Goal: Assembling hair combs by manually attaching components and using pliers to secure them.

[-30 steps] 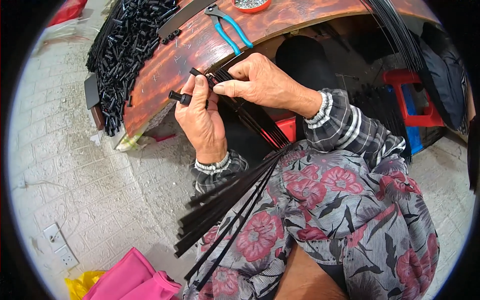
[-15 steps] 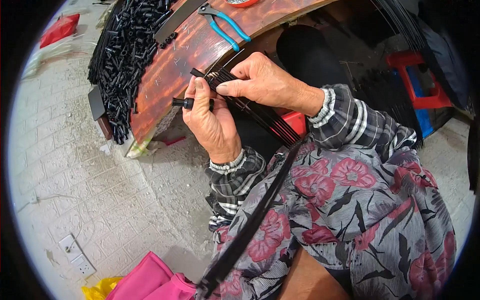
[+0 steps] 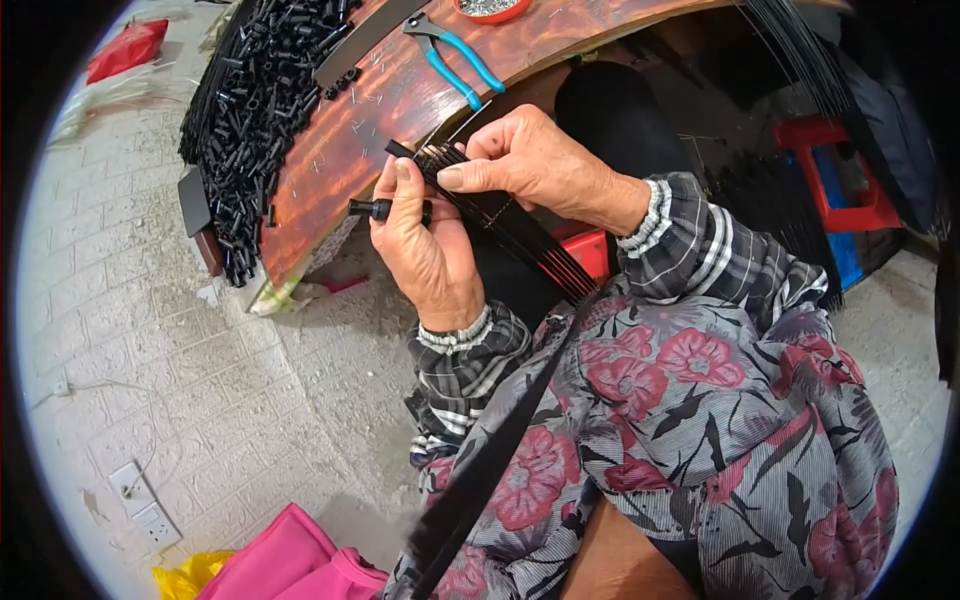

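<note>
A bundle of thin black umbrella ribs slants from my fingers down to my lap, with a long dark strip of it running toward the lower edge. My left hand is closed round a black plastic tube-shaped piece with a flared end, its thumb up by the rib ends. A short black tip pokes out above that thumb. My right hand pinches at the upper rib ends, thumb and forefinger close together. Thin metallic bits show there; what exactly lies between these fingertips is hidden.
Past my hands curves a brown wooden table, bearing a heap of black plastic tubes, blue-handled pliers and a red dish of small metal pieces. A red stool stands right; pink cloth lies lower left.
Both hands stay at the rib ends, with the right fingers shifting slightly against them. The whole view has moved a little.
</note>
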Action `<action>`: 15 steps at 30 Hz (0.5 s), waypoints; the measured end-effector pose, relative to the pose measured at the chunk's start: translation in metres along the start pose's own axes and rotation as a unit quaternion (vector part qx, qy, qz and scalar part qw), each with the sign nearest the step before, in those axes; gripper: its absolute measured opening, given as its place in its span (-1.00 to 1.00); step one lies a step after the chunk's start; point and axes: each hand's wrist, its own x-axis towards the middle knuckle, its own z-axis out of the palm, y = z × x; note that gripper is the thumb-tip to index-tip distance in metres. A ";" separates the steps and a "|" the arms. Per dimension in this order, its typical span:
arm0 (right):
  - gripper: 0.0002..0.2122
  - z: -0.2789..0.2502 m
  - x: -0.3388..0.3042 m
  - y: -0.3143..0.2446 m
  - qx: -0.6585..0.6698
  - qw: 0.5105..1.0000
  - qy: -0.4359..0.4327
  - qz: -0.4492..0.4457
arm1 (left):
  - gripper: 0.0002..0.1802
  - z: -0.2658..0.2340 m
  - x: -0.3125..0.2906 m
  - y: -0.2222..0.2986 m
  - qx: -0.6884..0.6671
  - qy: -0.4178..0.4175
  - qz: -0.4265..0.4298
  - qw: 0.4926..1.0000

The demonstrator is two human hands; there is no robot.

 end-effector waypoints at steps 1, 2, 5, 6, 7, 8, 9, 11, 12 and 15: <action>-0.66 -0.001 -0.001 0.000 -0.001 1.000 0.001 0.000 | -0.91 0.000 0.001 0.000 -0.001 -0.001 -0.001 1.000; -0.66 -0.001 -0.001 0.000 0.013 1.000 0.005 0.003 | -0.91 -0.001 0.001 0.000 -0.019 -0.008 -0.015 1.000; -0.66 0.002 -0.002 -0.005 0.037 0.999 0.011 0.016 | -0.90 -0.004 0.003 0.000 -0.041 0.010 -0.027 0.999; -0.67 0.003 -0.002 -0.006 0.045 0.999 0.017 0.024 | -0.89 -0.005 0.003 0.000 -0.047 0.031 -0.027 0.998; -0.67 0.002 -0.001 -0.006 0.046 0.999 0.016 0.023 | -0.89 -0.005 0.003 -0.001 -0.046 0.032 -0.025 0.998; -0.68 0.000 0.001 -0.006 0.059 0.997 0.014 0.040 | -0.88 -0.004 0.002 -0.001 -0.044 0.023 -0.029 0.998; -0.69 0.002 0.000 -0.006 0.069 0.996 0.012 0.057 | -0.88 -0.005 0.000 0.001 -0.045 0.013 -0.034 0.998; -0.71 0.002 0.000 -0.005 0.070 0.996 0.002 0.052 | -0.88 -0.004 -0.002 0.004 -0.051 -0.009 -0.043 0.998; -0.73 0.000 0.001 -0.003 0.077 0.996 -0.011 0.047 | -0.88 -0.002 -0.001 0.004 -0.051 -0.030 -0.050 0.997; -0.75 -0.004 0.002 0.007 0.102 0.993 -0.014 0.052 | -0.88 -0.004 -0.001 0.000 -0.030 0.029 -0.069 0.997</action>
